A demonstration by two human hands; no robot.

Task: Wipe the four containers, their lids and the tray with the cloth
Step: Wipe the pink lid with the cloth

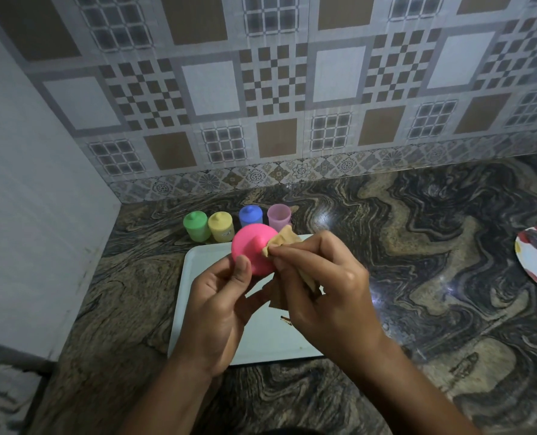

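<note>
**Pink lid held over the tray, cloth on its knob**

The round pink plastic lid [251,251] is held in the air at the centre of the frame, above the far end of the white rectangular plastic tray [198,265]. The left hand [220,296] grips it by the rim, thumb on the domed top and fingers curled behind. The right hand [327,284] pinches a crumpled tan cloth [284,238] against the lid's central knob.

The lid looks light, stiff and smooth, so it is probably slippery. The rim seems the sound place to hold it, since that leaves the knob and dome free for wiping. The cloth is soft and limp and takes the shape of the fingers.

Behind the tray, in a row on the dark marbled stone bench [418,246], stand a lidded green plastic container [195,227], a lidded yellow plastic container [220,229], a lidded blue plastic container [250,215] and an open translucent pink plastic container [279,216]. All are small and would likely tip easily under a sideways push.

The yellow one carries a small label, too small to read. No other writing or brand shows. A brown smear lies on the tray beside the right wrist.
</note>
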